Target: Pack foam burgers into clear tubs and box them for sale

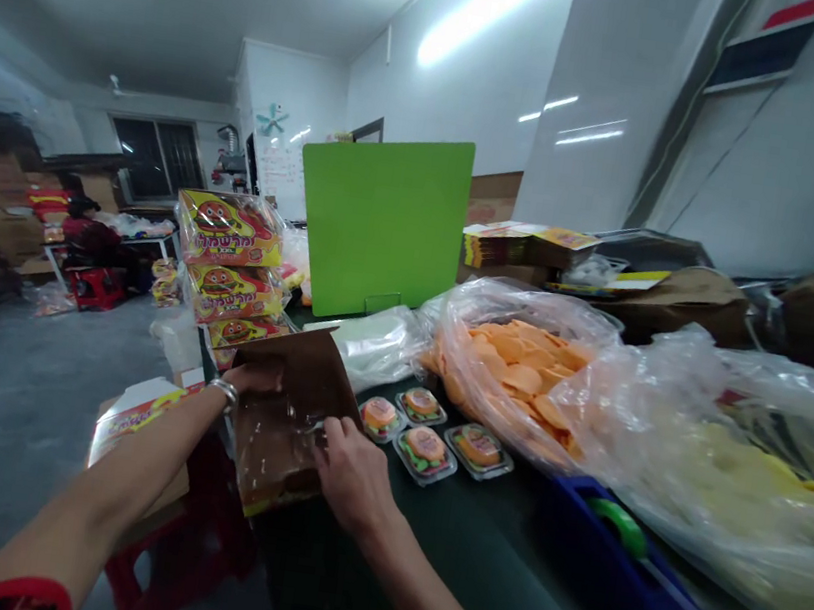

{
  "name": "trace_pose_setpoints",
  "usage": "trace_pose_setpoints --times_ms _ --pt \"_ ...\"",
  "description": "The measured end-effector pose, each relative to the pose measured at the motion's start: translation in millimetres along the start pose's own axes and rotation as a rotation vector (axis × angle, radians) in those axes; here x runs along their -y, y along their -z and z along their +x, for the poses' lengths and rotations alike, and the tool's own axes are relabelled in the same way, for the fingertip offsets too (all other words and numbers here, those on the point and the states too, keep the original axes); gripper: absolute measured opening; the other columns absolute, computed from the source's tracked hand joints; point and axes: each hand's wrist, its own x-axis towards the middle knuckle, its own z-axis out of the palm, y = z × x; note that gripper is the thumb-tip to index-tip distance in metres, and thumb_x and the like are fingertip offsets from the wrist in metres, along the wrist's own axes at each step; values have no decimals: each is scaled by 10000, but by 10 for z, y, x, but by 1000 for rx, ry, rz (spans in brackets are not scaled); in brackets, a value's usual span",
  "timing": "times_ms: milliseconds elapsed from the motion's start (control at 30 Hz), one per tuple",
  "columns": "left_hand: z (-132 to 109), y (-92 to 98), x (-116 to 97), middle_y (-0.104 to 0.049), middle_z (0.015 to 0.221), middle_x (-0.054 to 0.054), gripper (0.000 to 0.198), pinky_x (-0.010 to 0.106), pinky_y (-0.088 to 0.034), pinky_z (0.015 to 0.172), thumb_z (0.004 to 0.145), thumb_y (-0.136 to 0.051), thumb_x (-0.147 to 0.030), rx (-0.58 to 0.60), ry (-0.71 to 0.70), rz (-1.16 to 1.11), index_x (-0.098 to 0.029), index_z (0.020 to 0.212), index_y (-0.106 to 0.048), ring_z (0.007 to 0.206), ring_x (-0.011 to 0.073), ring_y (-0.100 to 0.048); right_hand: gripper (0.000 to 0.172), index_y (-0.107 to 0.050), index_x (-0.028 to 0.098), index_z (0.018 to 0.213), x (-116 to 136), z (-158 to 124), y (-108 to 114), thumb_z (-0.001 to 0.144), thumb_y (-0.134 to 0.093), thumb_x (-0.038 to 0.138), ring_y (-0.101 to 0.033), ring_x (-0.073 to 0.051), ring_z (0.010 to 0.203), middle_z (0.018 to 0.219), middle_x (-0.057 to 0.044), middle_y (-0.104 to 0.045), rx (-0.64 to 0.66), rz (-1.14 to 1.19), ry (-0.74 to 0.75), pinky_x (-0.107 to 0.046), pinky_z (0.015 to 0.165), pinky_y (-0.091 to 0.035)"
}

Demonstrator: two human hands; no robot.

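A brown open carton (292, 400) wrapped in clear film lies tilted at the edge of the dark table (490, 579). My left hand (256, 380) grips its left side, fingers curled around the edge. My right hand (346, 468) pinches the clear film at the carton's right side. Just right of the carton lie several small clear packs of burger-shaped candy (424, 446). Behind the carton rises a stack of three yellow and red printed boxes (233, 276).
A green board (380, 221) stands upright at the back. A plastic bag of orange pieces (520, 361) and a bag of pale yellow pieces (740, 463) fill the right side. A blue tape dispenser (641, 580) lies near me. A red stool (178, 535) stands below left; a person (88, 235) sits far off.
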Motion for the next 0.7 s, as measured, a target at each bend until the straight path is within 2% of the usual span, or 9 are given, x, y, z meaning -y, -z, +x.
trace_pose_setpoints --times_ms 67,133,233,300,433,500,567,633,700 --pt "-27 -64 -14 -595 1172 92 313 419 -532 831 904 -558 -322 -40 -6 26 -160 1172 -562 985 211 -611 239 -538 162 1147 15 141 29 924 -490 235 -523 -262 1154 1241 -152 -567 -23 -20 -6 -359 905 -404" --pt "-41 -160 -51 -597 1168 91 312 418 -533 831 902 -562 -320 -82 -6 42 -158 1168 -564 985 212 -611 358 -514 149 1223 15 292 -24 890 -564 271 -473 -265 1231 1308 -162 -532 35 -35 2 -369 965 -386" --pt "-46 -300 -171 -600 1162 90 315 419 -533 830 900 -566 -318 -136 -16 54 -153 1169 -563 986 214 -613 279 -633 135 1051 -17 453 -207 888 -580 355 -630 -255 1009 1060 -133 -674 254 -66 -22 -381 844 -483" --pt "-43 -321 -274 -603 1158 93 312 427 -528 842 899 -567 -320 -160 -36 65 -147 1159 -569 990 216 -613 305 -660 134 953 -41 513 -317 928 -523 405 -665 -223 885 938 -92 -697 382 -96 -58 -392 790 -516" --pt "-78 -108 -354 -573 1248 136 303 459 -464 943 915 -529 -263 -187 -102 96 -139 1188 -565 1123 254 -556 291 -637 144 1019 -17 602 -382 934 -534 403 -653 -192 911 1016 -65 -675 523 -131 -106 -405 831 -521" --pt "-131 41 -303 -618 1196 151 288 410 -473 919 893 -543 -243 -122 -127 112 -133 1153 -604 1083 260 -579 284 -632 147 1044 16 643 -359 931 -543 392 -648 -198 933 1050 -72 -667 571 -133 -113 -410 840 -520" --pt "-195 121 -246 -708 966 116 218 346 -513 801 808 -645 -274 23 -146 128 -143 977 -690 894 246 -646 288 -629 149 1062 31 676 -327 937 -533 391 -641 -206 963 1077 -77 -662 603 -132 -105 -425 863 -510" --pt "-260 86 -253 -704 704 64 146 316 -523 675 680 -754 -288 188 -162 142 -161 740 -715 695 226 -654 306 -625 146 1080 17 694 -300 936 -531 399 -635 -217 993 1097 -84 -658 630 -122 -72 -440 884 -499" --pt "-317 -47 -354 -676 610 64 147 323 -520 633 588 -810 -231 299 -166 157 -151 616 -689 637 235 -649 327 -610 146 1117 -21 698 -287 924 -551 402 -625 -227 1021 1134 -90 -645 663 -99 -14 -447 893 -495"
